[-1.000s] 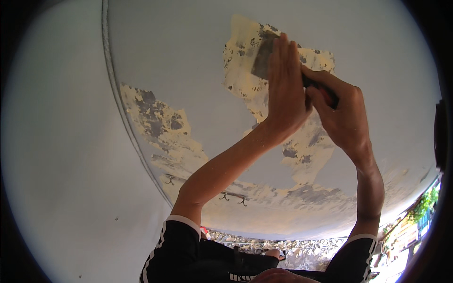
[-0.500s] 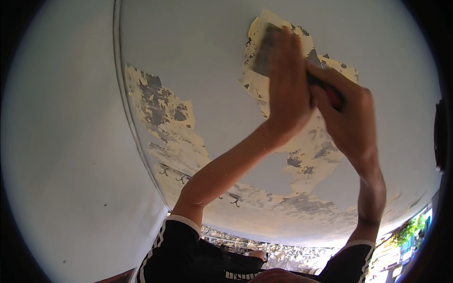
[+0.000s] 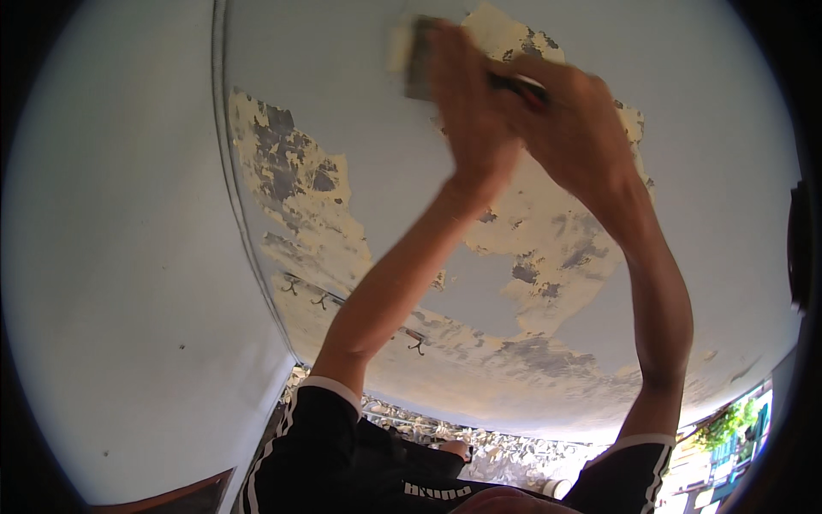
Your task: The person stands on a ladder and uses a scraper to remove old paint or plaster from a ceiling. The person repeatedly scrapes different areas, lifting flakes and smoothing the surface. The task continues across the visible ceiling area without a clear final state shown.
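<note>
A scraper [image 3: 419,64] with a wide grey blade and a black-and-red handle lies against the wall's painted surface at the upper middle. My right hand [image 3: 569,107] is closed round its handle. My left hand [image 3: 469,103] lies flat over the blade, its fingers stretched out and blurred by motion. At the blade's left edge shows a pale cream patch [image 3: 399,47], too smeared to tell whether it is a loose flake or bared wall. Behind and below my hands, a large peeled area [image 3: 548,206] shows cream and dark grey layers amid the grey-white paint.
A second peeled patch [image 3: 291,163] lies to the left, near a vertical corner trim [image 3: 224,128]. Dark metal hooks [image 3: 318,300] stick out lower on the wall. Pale flakes [image 3: 505,458] litter the floor. A dark object [image 3: 798,244] is at the right rim.
Both hands and the scraper have moved left and slightly up, off the cream patch onto the grey paint beside it. The grips stay the same.
</note>
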`<action>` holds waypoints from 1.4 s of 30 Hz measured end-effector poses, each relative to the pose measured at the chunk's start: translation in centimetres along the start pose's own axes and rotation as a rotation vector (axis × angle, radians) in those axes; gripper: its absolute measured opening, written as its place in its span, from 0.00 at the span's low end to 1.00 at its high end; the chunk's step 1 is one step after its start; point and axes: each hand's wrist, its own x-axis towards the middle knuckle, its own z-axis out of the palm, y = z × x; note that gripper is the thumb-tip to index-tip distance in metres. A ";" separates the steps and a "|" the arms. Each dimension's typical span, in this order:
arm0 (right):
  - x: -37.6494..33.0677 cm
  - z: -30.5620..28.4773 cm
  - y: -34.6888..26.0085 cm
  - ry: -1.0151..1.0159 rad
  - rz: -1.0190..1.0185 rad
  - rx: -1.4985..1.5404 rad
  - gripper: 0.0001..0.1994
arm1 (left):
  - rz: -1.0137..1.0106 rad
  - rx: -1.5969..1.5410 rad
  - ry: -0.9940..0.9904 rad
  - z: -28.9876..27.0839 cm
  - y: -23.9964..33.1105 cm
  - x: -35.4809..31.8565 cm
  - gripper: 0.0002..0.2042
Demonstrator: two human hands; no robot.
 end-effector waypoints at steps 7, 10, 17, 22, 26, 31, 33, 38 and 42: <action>2.6 2.8 -4.8 -0.152 -0.084 -0.169 0.16 | -0.125 -0.078 -0.054 -5.2 -3.6 0.2 0.39; -0.1 0.5 -2.6 -0.168 -0.058 -0.127 0.16 | -0.130 -0.014 -0.184 -4.4 -0.6 -1.5 0.40; -4.2 -4.2 0.3 -0.103 0.017 -0.106 0.16 | 0.040 -0.336 -0.145 -0.7 4.5 -2.0 0.38; -2.7 -3.1 0.0 -0.162 -0.077 -0.172 0.14 | 0.015 -0.270 0.101 0.3 3.0 -0.9 0.13; -1.4 -1.3 -0.9 -0.275 -0.114 -0.237 0.14 | 0.008 -0.158 0.139 -0.2 0.5 -1.5 0.11; -0.9 -4.3 -0.6 -0.279 -0.011 -0.168 0.15 | -0.036 -0.201 0.048 -0.6 2.9 0.5 0.15; -0.6 -4.0 -0.7 -0.266 -0.003 -0.153 0.15 | -0.035 -0.213 0.033 -0.2 3.3 1.3 0.17; 0.5 -1.9 -2.0 -0.339 -0.094 -0.288 0.14 | 0.057 -0.091 0.068 -1.4 -0.6 -0.1 0.20; 0.4 -2.9 -2.4 -0.390 -0.108 -0.311 0.14 | 0.080 -0.054 0.142 -1.0 -1.0 0.0 0.17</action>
